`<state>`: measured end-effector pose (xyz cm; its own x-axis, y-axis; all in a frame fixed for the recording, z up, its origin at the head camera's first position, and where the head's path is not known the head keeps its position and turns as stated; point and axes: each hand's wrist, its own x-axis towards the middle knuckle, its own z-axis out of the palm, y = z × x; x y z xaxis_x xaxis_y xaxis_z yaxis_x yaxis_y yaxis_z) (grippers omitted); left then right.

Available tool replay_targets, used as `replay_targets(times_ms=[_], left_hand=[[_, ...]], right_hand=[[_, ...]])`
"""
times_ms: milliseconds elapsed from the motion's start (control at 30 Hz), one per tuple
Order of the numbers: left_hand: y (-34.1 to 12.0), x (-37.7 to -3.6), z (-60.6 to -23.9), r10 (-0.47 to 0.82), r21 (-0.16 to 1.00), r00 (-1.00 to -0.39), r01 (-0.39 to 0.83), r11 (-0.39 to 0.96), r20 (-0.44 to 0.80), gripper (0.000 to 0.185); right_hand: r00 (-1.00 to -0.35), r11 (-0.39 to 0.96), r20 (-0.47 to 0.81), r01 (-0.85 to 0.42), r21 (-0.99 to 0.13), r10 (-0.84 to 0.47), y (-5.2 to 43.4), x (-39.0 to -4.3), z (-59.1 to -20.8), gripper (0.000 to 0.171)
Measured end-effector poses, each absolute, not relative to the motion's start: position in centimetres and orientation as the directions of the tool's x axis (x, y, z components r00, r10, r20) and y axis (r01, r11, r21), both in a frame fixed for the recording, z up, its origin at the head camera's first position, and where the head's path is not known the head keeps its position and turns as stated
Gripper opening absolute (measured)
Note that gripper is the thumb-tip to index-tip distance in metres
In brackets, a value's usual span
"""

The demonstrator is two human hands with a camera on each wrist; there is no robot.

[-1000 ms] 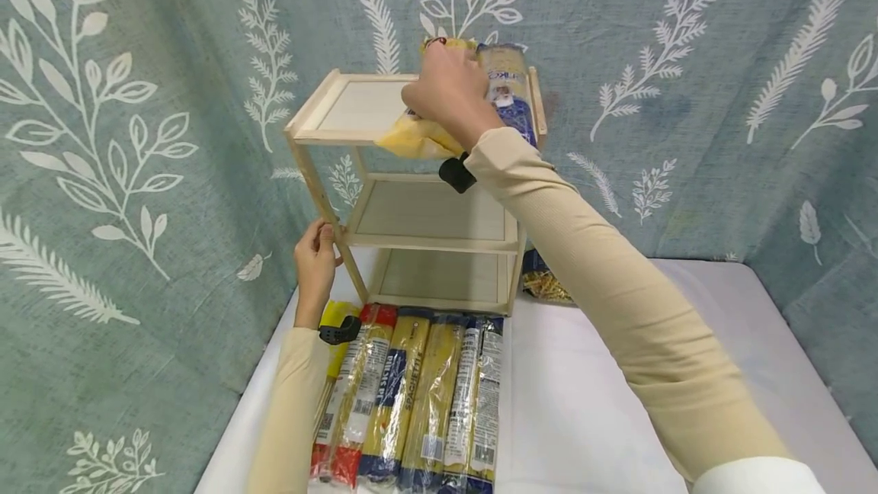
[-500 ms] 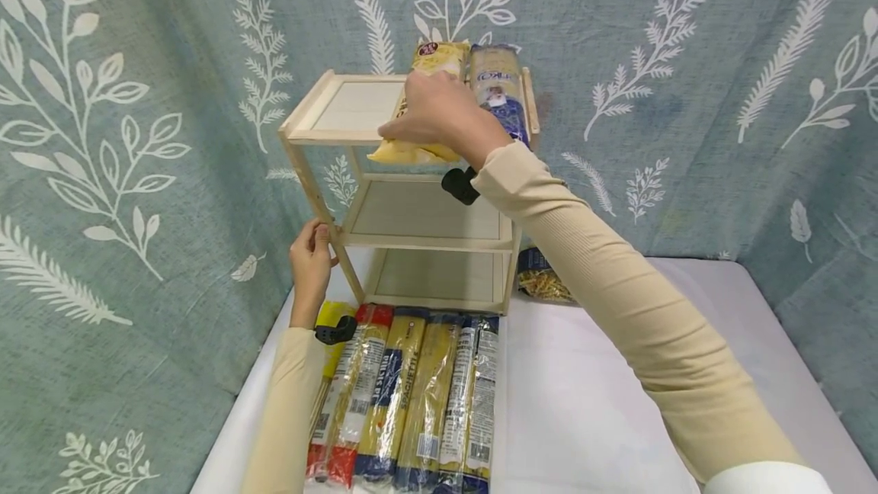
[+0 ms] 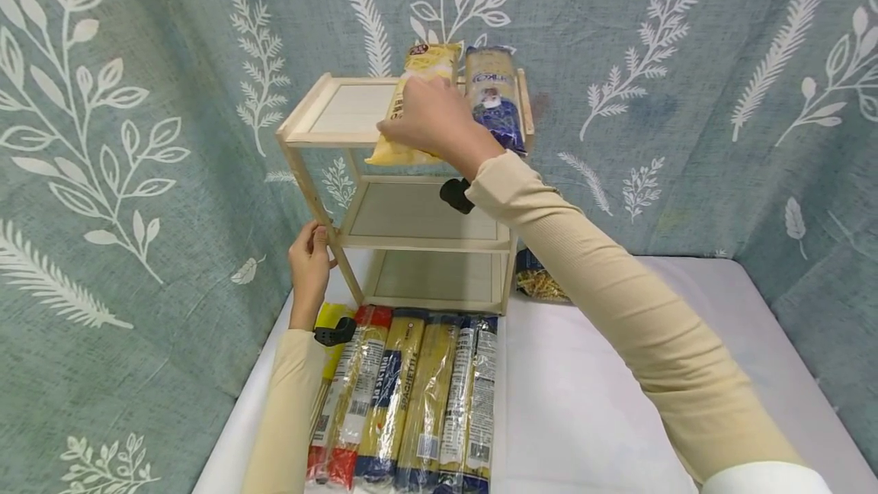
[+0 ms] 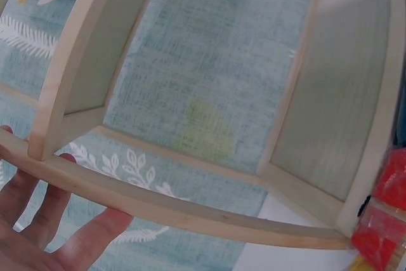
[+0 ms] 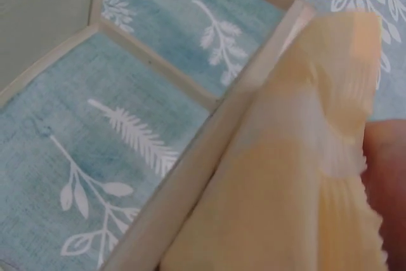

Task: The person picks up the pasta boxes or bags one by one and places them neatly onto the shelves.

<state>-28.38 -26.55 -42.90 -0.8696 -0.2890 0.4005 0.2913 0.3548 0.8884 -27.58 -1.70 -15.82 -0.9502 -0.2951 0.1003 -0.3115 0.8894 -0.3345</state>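
Up top, the right hand [image 3: 435, 124] clamps its grip on a yellow bag [image 3: 414, 101] on the rack [image 3: 322, 117]. Left hand [image 3: 310, 259] grips the rack's near-left post.

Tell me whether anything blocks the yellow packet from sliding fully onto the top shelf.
Nothing visible blocks it. The right hand holds the yellow packet, which overhangs the top shelf's front edge. The blue packet lies beside it on the right; the shelf to its left is bare.

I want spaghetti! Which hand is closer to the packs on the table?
Left. The left hand grips the rack's leg just above the spaghetti packs; the right hand is on the top shelf.
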Motion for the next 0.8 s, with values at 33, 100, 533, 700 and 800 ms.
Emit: replay_targets(times_ms=[33, 100, 533, 700, 800], left_hand=[[-26.5, -28.4, -42.9, -0.289, 0.888, -0.870, 0.291, 0.356, 0.400, 0.044], [-26.5, -28.4, -43.0, -0.290, 0.889, -0.869, 0.293, 0.353, 0.401, 0.044], [-26.1, -27.9, -42.3, -0.286, 0.907, -0.885, 0.272, 0.321, 0.367, 0.040], [-25.3, -26.5, -40.7, -0.281, 0.897, -0.881, 0.277, 0.346, 0.380, 0.038], [-25.1, -26.3, -40.2, -0.283, 0.893, -0.878, 0.278, 0.355, 0.386, 0.037]], right_hand=[[-0.954, 0.892, 0.098, -0.300, -0.337, -0.284, -1.7, -27.5, -15.9, 0.040], [-0.958, 0.892, 0.092, -0.287, -0.351, -0.272, -1.7, -27.3, -16.0, 0.039], [-0.916, 0.830, 0.164, -0.400, -0.389, -0.365, 1.0, -24.2, -14.7, 0.059], [-0.888, 0.792, 0.277, -0.454, -0.407, -0.367, 2.9, -22.3, -14.8, 0.052], [-0.852, 0.764, 0.359, -0.509, -0.396, -0.382, 4.1, -21.1, -15.1, 0.048]])
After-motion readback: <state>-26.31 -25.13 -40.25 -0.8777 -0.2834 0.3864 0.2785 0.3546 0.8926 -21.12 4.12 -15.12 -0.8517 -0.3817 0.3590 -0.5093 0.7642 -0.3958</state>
